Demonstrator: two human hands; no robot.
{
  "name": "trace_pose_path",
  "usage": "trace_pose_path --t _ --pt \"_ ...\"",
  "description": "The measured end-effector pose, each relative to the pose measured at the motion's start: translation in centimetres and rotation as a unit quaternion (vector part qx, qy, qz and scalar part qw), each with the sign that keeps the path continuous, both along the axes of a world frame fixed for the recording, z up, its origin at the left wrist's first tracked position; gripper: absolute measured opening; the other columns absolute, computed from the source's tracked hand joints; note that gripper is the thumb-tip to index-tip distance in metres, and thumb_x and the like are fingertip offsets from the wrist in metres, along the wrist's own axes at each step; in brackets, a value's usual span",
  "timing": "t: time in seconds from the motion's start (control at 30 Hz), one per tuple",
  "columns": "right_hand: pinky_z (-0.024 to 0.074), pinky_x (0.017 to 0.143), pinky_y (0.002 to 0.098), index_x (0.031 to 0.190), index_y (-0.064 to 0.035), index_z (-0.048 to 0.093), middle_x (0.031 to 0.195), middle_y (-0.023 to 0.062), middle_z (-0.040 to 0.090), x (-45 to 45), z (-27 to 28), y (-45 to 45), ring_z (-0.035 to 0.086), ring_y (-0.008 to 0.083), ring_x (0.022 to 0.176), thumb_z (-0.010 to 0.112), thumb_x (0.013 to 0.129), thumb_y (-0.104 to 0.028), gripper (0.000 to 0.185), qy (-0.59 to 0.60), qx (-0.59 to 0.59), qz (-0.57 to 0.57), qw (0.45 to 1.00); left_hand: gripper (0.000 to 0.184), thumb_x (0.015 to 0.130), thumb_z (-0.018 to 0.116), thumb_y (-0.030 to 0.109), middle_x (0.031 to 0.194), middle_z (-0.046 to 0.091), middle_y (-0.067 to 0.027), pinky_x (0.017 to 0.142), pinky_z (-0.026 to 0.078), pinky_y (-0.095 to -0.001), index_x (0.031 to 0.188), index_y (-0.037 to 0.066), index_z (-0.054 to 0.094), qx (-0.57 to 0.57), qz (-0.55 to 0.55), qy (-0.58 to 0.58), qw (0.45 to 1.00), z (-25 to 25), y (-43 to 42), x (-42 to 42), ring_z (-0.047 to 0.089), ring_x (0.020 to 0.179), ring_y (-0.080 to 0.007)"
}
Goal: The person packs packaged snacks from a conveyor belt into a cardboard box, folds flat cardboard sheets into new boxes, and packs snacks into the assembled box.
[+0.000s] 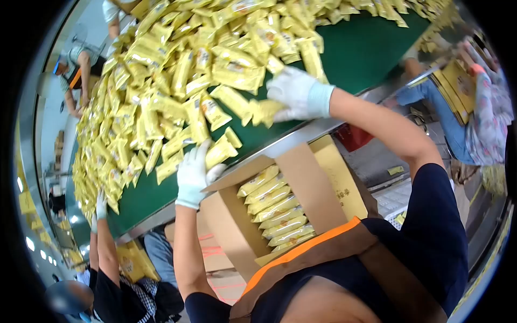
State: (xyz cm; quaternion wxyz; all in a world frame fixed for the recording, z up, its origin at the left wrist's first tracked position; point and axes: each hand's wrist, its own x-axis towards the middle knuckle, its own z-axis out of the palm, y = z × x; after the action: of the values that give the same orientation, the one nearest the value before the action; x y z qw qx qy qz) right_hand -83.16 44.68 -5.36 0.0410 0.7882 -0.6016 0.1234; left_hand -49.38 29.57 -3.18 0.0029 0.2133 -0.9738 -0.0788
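Note:
My left hand [195, 175], in a white glove, reaches over the near edge of the green belt [355, 51], its fingers against a yellow packet [219, 153]. Further right, my right hand [298, 94], also gloved, is closed on a yellow packet [266, 111] at the belt's near side. Many more yellow packets [161, 91] lie heaped on the belt beyond both hands. Between my arms stands an open cardboard box [229, 226] with a row of yellow packets [280, 210] inside, its flaps spread outward.
A metal rail [285, 142] runs along the belt's near edge. Co-worker's gloved hands [100, 206] touch the heap at lower left. Another person [81, 70] stands across the belt at upper left. At right, a person [487, 113] sits beside flattened yellow cartons [455, 89].

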Motion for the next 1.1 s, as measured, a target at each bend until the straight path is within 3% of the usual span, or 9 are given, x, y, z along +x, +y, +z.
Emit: trace_pose_path --t 0.27,0.33,0.43,0.5,0.67,0.7,0.83,0.97,1.1 --pt "0.0464 0.084 0.0404 0.118 -0.0053 0.056 0.093 0.0113 0.059 1.4 1.8 8.1 0.06 0.0285 0.092 0.075 0.074 -0.046 0.063 -0.026 0.089 -0.187 0.978 0.067 0.084 0.065 0.044 0.12 0.058 -0.0149 0.089 0.047 -0.0473 0.141 0.014 0.047 0.042 0.007 -0.096 0.994 1.3 -0.1 -0.9 0.056 0.107 -0.0369" --pt "0.0473 0.088 0.0428 0.116 -0.0048 0.056 0.101 0.0138 0.062 0.8 2.4 9.3 0.062 0.0296 0.096 0.07 0.078 -0.051 0.061 -0.233 0.125 -0.25 0.931 0.068 0.082 0.067 0.045 0.121 0.058 -0.0157 0.09 0.047 -0.0475 0.14 0.013 0.049 0.075 0.017 -0.103 0.992 1.7 -0.1 -1.2 0.055 0.11 -0.0377" --pt "0.0551 0.074 0.0356 0.115 -0.0026 0.055 0.099 0.0112 0.067 -2.0 1.4 8.7 0.068 0.0206 0.085 0.07 0.087 -0.044 0.052 -0.582 -0.014 -0.314 0.75 0.074 0.076 0.074 0.042 0.125 0.058 -0.0174 0.095 0.047 -0.0453 0.14 0.013 0.051 0.116 0.021 -0.073 0.99 1.5 0.3 -0.7 0.056 0.112 -0.0392" --pt "0.0558 0.068 0.032 0.117 -0.0005 0.054 0.1 0.0079 0.066 -3.5 3.8 7.5 0.066 0.0144 0.08 0.069 0.09 -0.043 0.052 -0.774 -0.052 -0.336 0.534 0.079 0.073 0.078 0.04 0.128 0.058 -0.0188 0.098 0.046 -0.0436 0.141 0.011 0.05 0.169 0.031 -0.052 0.984 2.4 0.5 -1.0 0.056 0.113 -0.0406" --pt "0.0364 0.11 0.0329 0.143 0.0091 0.039 0.144 0.0245 0.047 -5.7 -1.5 1.9 0.051 0.0315 0.13 0.074 0.07 -0.062 0.108 -0.521 0.067 -0.435 0.731 0.077 0.077 0.076 0.025 0.121 0.063 -0.0192 0.095 0.048 -0.0315 0.137 -0.011 0.045 0.355 0.148 0.203 0.9 4.5 -1.0 -2.3 0.061 0.108 -0.0205" --pt "0.0439 0.099 0.0308 0.136 0.0049 0.049 0.123 0.0164 0.063 -6.3 -3.3 1.2 0.06 0.0227 0.112 0.075 0.077 -0.054 0.087 -0.488 0.066 -0.412 0.767 0.078 0.077 0.077 0.027 0.119 0.064 -0.0191 0.093 0.049 -0.0309 0.136 -0.012 0.045 0.328 0.169 0.234 0.9 3.9 -1.8 -2.9 0.062 0.105 -0.0203" --pt "0.0417 0.103 0.0334 0.14 -0.0003 0.048 0.132 0.0216 0.057 -2.5 1.1 2.4 0.056 0.0316 0.121 0.072 0.072 -0.064 0.096 -0.387 0.151 -0.376 0.828 0.082 0.076 0.08 0.034 0.118 0.065 -0.0184 0.09 0.05 -0.0294 0.135 -0.013 0.047 0.336 0.227 0.19 0.894 3.1 -3.5 -7.5 0.063 0.102 -0.0202" --pt "0.0439 0.088 0.0423 0.125 -0.0169 0.06 0.103 0.0124 0.06 -0.2 6.2 5.6 0.058 0.0305 0.102 0.074 0.067 -0.055 0.071 0.017 0.058 -0.329 0.942 0.083 0.073 0.081 0.043 0.117 0.067 -0.0183 0.093 0.048 -0.0354 0.137 -0.002 0.052 0.313 0.199 0.145 0.917 -0.3 -4.9 -8.4 0.065 0.105 -0.0266" --pt "0.0449 0.093 0.0425 0.132 -0.0131 0.053 0.111 0.0153 0.06 -2.6 3.2 8.4 0.057 0.0329 0.108 0.077 0.064 -0.052 0.082 -0.062 0.159 -0.288 0.942 0.072 0.065 0.08 0.044 0.108 0.066 -0.0156 0.094 0.047 -0.0411 0.129 0.015 0.062 0.125 0.057 -0.081 0.987 2.8 -3.4 -5.6 0.062 0.102 -0.0355"
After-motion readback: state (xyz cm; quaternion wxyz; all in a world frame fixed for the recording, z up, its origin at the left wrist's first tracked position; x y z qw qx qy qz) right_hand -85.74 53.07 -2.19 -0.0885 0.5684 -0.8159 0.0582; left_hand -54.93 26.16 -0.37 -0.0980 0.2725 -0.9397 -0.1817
